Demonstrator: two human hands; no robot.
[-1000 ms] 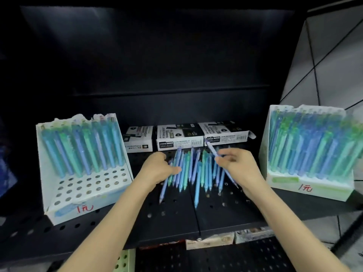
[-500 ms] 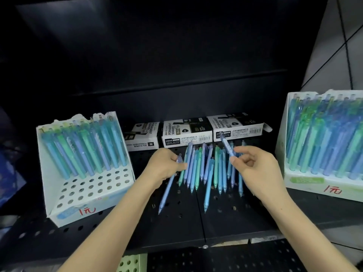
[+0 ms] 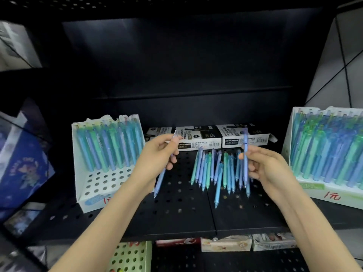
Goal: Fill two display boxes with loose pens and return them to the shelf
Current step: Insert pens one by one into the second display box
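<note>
Pinching tops, seemingly, left hand (image 3: 157, 156), slanted pen (image 3: 160, 179), right hand (image 3: 269, 167), upright pen (image 3: 245, 138)

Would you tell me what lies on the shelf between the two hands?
The head view shows loose pens on the perforated shelf between the left hand and right hand.

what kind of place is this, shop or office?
Most likely a stationery shop: a black perforated shelf, the left display box and right display box of pens with handwritten prices, and permanent marker boxes at the back.
</note>
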